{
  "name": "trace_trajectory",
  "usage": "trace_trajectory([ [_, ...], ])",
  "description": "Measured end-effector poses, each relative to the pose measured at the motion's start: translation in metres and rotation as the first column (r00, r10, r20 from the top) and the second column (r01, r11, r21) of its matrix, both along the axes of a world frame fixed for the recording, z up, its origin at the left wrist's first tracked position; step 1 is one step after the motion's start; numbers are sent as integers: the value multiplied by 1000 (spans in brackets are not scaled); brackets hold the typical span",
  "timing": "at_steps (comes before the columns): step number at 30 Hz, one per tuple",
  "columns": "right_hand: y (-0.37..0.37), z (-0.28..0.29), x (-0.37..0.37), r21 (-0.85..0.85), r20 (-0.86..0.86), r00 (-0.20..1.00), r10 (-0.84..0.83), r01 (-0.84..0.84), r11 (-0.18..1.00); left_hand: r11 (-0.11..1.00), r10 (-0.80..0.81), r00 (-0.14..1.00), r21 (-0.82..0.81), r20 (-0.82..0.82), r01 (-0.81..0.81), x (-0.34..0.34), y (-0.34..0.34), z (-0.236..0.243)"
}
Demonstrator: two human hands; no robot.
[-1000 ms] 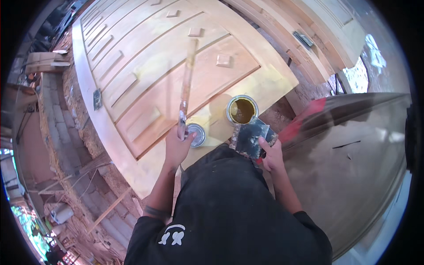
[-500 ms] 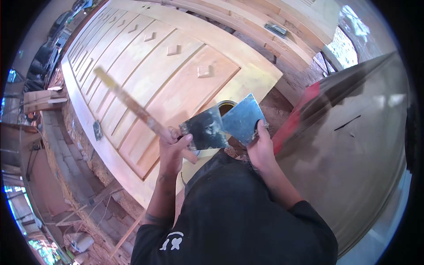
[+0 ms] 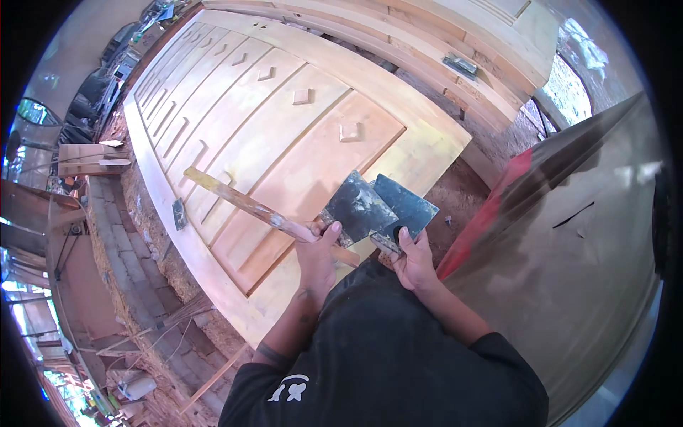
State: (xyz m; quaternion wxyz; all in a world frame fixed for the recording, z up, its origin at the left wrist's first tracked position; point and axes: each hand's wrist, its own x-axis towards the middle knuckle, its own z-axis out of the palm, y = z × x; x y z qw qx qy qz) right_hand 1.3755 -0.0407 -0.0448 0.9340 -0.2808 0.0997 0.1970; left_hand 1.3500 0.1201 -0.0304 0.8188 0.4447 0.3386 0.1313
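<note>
My left hand (image 3: 316, 257) is closed around a paint-stained wooden stick (image 3: 245, 204) and a flat putty scraper (image 3: 359, 208) with a dark, smeared blade. The stick points up and left over a pale wooden panelled door (image 3: 274, 162). My right hand (image 3: 415, 265) grips a second scraper (image 3: 413, 206), thumb on its near edge. Both blades overlap in front of my body, the left one covering part of the right one. Whether they press together I cannot tell.
A small dark block (image 3: 179, 213) lies on the door's left edge. Another dark block (image 3: 461, 66) rests on stacked timber (image 3: 491, 89) beyond the door. To the right hangs a brown sheet (image 3: 548, 235) with a red stripe. Bricks (image 3: 135, 256) line the ground at left.
The right scraper has turned and dropped, and its blade now overlaps the left one. The stick has tilted flatter. A round can rim seen behind the blades is now hidden.
</note>
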Motion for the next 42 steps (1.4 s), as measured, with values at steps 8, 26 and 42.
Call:
trace_trajectory([
  [8,3,-16,21,-134,111,977,-183,197,971,919,-352,933,160,-75,360,10,-32,-21],
  [26,-83,-50,23,-650,343,938,-42,269,710,346,-288,822,748,-491,567,-23,92,40],
  [42,-57,-40,-3,-911,244,802,545,-4,413,-775,-303,575,548,-760,314,54,35,118],
])
